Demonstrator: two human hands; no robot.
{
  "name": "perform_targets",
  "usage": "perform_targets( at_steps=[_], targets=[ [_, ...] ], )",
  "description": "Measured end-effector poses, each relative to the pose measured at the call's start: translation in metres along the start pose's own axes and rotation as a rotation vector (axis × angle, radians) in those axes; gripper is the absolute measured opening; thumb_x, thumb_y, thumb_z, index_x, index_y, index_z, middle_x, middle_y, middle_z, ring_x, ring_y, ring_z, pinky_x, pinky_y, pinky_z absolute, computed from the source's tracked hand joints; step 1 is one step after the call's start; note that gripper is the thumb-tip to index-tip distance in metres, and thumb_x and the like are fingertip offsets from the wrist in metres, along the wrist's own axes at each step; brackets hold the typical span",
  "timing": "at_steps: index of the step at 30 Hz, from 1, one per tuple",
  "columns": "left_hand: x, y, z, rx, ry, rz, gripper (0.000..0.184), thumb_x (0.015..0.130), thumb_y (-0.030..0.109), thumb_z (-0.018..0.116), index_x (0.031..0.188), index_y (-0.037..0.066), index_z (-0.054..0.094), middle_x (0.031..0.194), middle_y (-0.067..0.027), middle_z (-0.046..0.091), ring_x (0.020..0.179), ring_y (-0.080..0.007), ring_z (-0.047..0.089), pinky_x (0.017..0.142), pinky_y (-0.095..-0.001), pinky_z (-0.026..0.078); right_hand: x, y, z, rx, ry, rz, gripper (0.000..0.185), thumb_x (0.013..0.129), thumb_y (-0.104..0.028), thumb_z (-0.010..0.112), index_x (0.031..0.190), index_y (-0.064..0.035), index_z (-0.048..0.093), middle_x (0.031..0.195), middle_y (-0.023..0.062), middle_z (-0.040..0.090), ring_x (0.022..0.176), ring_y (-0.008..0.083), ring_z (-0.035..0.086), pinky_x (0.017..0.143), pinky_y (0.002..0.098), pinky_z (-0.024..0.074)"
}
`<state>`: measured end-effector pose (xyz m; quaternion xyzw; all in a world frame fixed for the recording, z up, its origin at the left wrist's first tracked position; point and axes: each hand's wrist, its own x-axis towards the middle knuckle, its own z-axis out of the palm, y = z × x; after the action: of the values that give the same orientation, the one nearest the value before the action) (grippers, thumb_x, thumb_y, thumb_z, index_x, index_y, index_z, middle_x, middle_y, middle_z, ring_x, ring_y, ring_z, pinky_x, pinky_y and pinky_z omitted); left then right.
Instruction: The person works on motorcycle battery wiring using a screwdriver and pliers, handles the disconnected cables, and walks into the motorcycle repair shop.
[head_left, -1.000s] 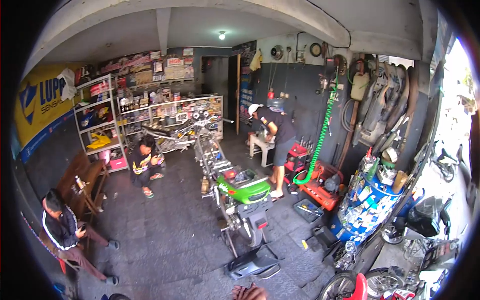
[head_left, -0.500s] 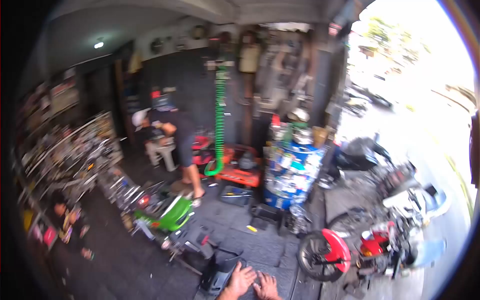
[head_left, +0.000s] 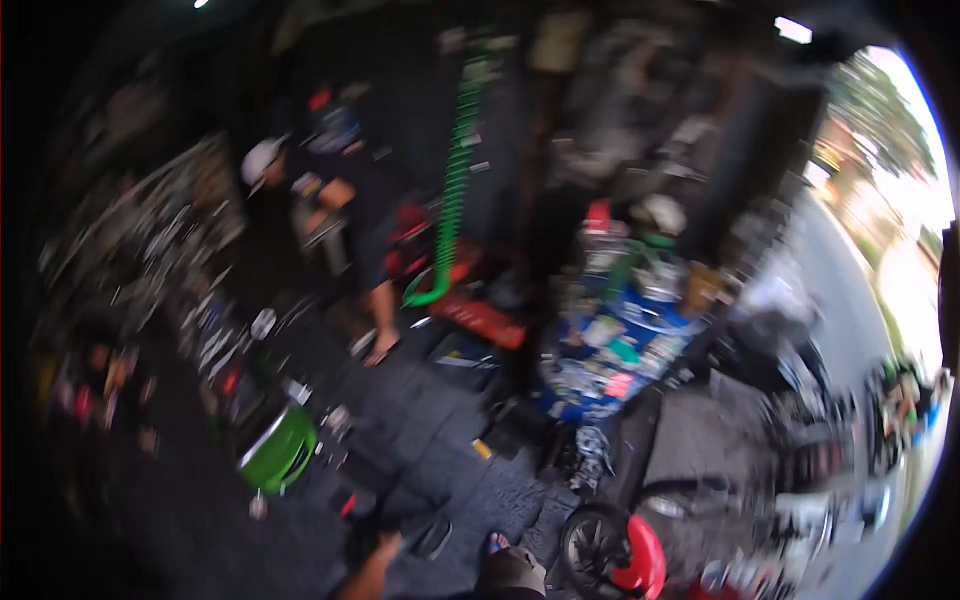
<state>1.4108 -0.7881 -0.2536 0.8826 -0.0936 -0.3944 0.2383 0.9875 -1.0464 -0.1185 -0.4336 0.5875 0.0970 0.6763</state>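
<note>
My left hand reaches in at the bottom, blurred by motion, its fingers too smeared to read. Right beside it lies a dark black part on the floor; whether they touch I cannot tell. My right hand is out of view. To the left of my left hand stands a motorcycle with a green rear panel. My own knee and a sandalled foot show at the bottom centre.
A person in a white cap bends over at the back left. A blue drum loaded with containers stands at centre right. A green coiled hose hangs down. A motorcycle with a red front fender is at the lower right.
The view has tilted and swung, and it is darker and blurred. Both my hands were together at the bottom centre; now only the left shows, farther left. The person at the back stands more upright.
</note>
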Motion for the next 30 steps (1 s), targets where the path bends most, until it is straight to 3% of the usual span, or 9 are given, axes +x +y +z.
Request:
perform_targets(
  at_steps=[4,10,12,13,16,18,22,24,30],
  targets=[
    [-0.009,-0.061,0.028,-0.136,-0.062,-0.583,0.032,0.092,0.034,0.054,0.101,0.008,0.069,0.108,-0.0141,0.069,0.089,-0.0275,0.069,0.076,-0.0495,0.055,0.026,-0.08,-0.079,-0.072,-0.116,0.0,0.039,0.092,-0.043,0.058,0.107,-0.0067,0.057,0.094,0.0121,0.061,0.083,0.0279,0.06,0.068,0.04,0.0492],
    [-0.115,-0.116,0.026,0.426,-0.386,-0.816,0.019,0.077,0.013,0.069,0.095,0.01,0.075,0.111,-0.0085,0.07,0.101,-0.0278,0.068,0.081,-0.0438,0.056,0.129,-0.31,-0.172,-0.092,0.092,-0.107,0.036,0.094,-0.04,0.059,0.103,-0.0052,0.061,0.086,0.01,0.067,0.066,0.023,0.067,0.054,0.0407,0.0529],
    [-0.147,-0.122,0.031,0.169,-0.509,-0.953,0.022,0.08,0.02,0.073,0.101,0.014,0.075,0.113,-0.0064,0.07,0.116,-0.0297,0.061,0.092,-0.0474,0.051,0.144,-0.385,-0.138,-0.315,0.178,-0.191,0.037,0.094,-0.039,0.058,0.105,-0.0036,0.061,0.093,0.0108,0.066,0.064,0.0227,0.065,0.054,0.0366,0.0524],
    [-0.156,-0.112,0.042,0.415,-0.617,-0.852,0.008,0.082,0.022,0.072,0.083,0.016,0.076,0.077,-0.0021,0.074,0.069,-0.0151,0.071,0.062,-0.0408,0.055,0.154,-0.417,-0.117,-0.319,0.147,-0.172,0.035,0.094,-0.035,0.058,0.107,-0.0023,0.06,0.1,0.0119,0.065,0.063,0.0229,0.065,0.052,0.0328,0.0516],
    [-0.171,-0.047,0.077,0.295,-0.537,-0.775,0.008,0.082,0.022,0.072,0.084,0.017,0.078,0.085,-0.0032,0.075,0.08,-0.0198,0.073,0.066,-0.0433,0.057,0.222,-0.461,-0.075,-0.531,-0.238,-0.432,0.024,0.093,-0.02,0.059,0.108,-0.0004,0.06,0.101,0.0131,0.066,0.069,0.0255,0.068,0.06,0.0335,0.0567],
    [-0.139,-0.001,0.09,-0.128,-0.663,-0.928,0.018,0.087,0.025,0.06,0.094,0.017,0.075,0.084,-0.0013,0.075,0.076,-0.0177,0.072,0.071,-0.0467,0.055,0.276,-0.485,-0.016,-0.356,-0.15,-0.117,0.022,0.094,-0.017,0.059,0.109,-0.0006,0.06,0.105,0.0136,0.066,0.075,0.0277,0.07,0.067,0.0351,0.0595],
    [-0.059,0.106,0.089,-0.582,-0.522,-0.992,0.022,0.089,0.023,0.054,0.091,0.016,0.074,0.08,-0.0024,0.074,0.073,-0.0172,0.071,0.071,-0.0437,0.055,0.328,-0.512,0.079,-0.753,-0.571,-0.123,0.029,0.097,-0.025,0.057,0.117,-0.0041,0.058,0.113,0.0114,0.066,0.089,0.0277,0.07,0.08,0.0425,0.0579],
    [-0.019,0.144,0.068,-0.722,-0.405,-0.988,0.022,0.089,0.023,0.054,0.092,0.015,0.074,0.08,-0.0029,0.074,0.073,-0.018,0.071,0.072,-0.0433,0.055,0.298,-0.568,0.156,-0.881,-0.347,0.138,0.029,0.095,-0.027,0.055,0.116,-0.0068,0.059,0.105,0.0113,0.066,0.087,0.0297,0.069,0.073,0.0423,0.0571],
    [0.067,0.197,-0.024,-0.896,-0.227,-0.984,0.023,0.088,0.024,0.053,0.093,0.015,0.074,0.08,-0.0044,0.073,0.075,-0.0204,0.071,0.072,-0.0423,0.055,0.379,-0.701,0.217,-0.821,-0.314,0.046,0.02,0.091,-0.028,0.062,0.096,-0.0078,0.062,0.088,0.0044,0.064,0.073,0.0202,0.066,0.063,0.0356,0.0554]
  ],
)
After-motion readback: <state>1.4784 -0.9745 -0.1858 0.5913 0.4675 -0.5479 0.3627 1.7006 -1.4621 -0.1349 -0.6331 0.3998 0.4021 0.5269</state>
